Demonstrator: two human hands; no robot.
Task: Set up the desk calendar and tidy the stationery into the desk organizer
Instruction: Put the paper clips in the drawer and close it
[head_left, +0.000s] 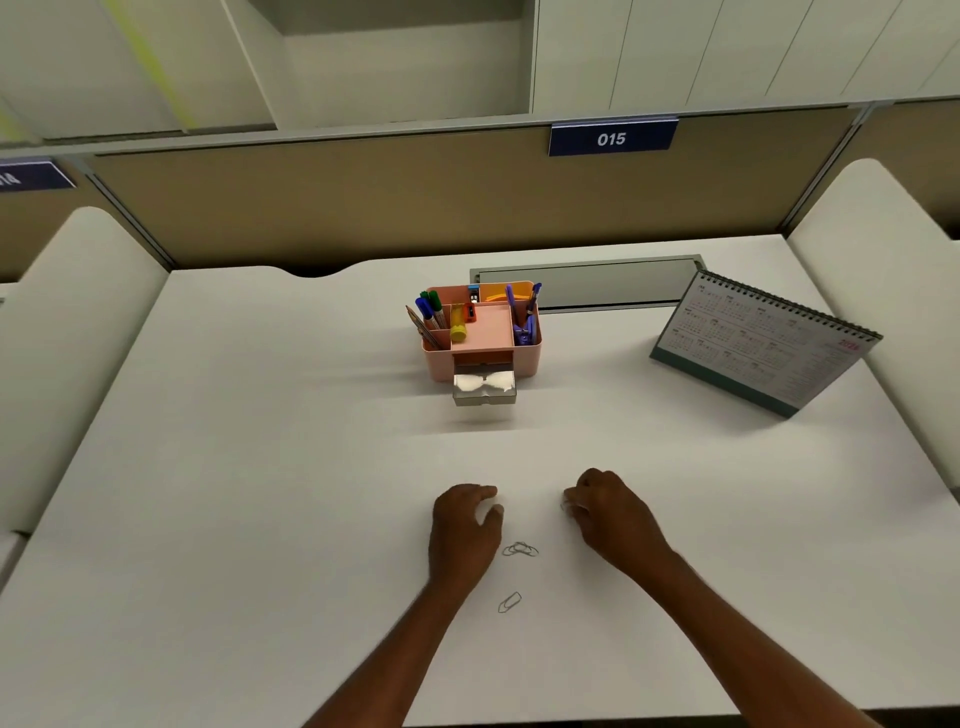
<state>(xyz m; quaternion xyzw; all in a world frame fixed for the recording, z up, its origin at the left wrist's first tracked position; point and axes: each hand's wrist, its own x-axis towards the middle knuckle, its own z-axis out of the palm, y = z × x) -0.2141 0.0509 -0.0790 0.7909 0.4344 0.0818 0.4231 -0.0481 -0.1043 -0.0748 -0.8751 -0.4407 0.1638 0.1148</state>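
Noting pink desk organizer (483, 332) sitting mid-tabletop (234, 467), its clear drawer (484, 388) pulled out at the front. Seeing blue and green pens (430, 309) standing in its left compartments, a yellow item (458, 326) beside them, and purple pens (525, 312) standing in its right compartment.

Logging desk calendar (763, 340) standing upright to the right of the organizer, well apart from it, spiral binding on top. Trying to read the month grids: too small. Making out red year figures at its right corner, too blurred to read with certainty.

Reading "015" in white on a dark blue sign (612, 139) on the partition behind the organizer, a little to its right.

Finding left hand (465, 525) resting on the tabletop in front of the organizer, fingers loosely curled, grip holding nothing visible. Finding right hand (608, 514) just beside it, also in front of the organizer, fingertips bunched over something small and pale; not managing to tell whether the grip is closed on anything.

Spotting a small cluster of paper clips (520, 549) lying between the hands, farther from the organizer than the fingertips. Spotting a single paper clip (509, 601) lying farther still, between the forearms.
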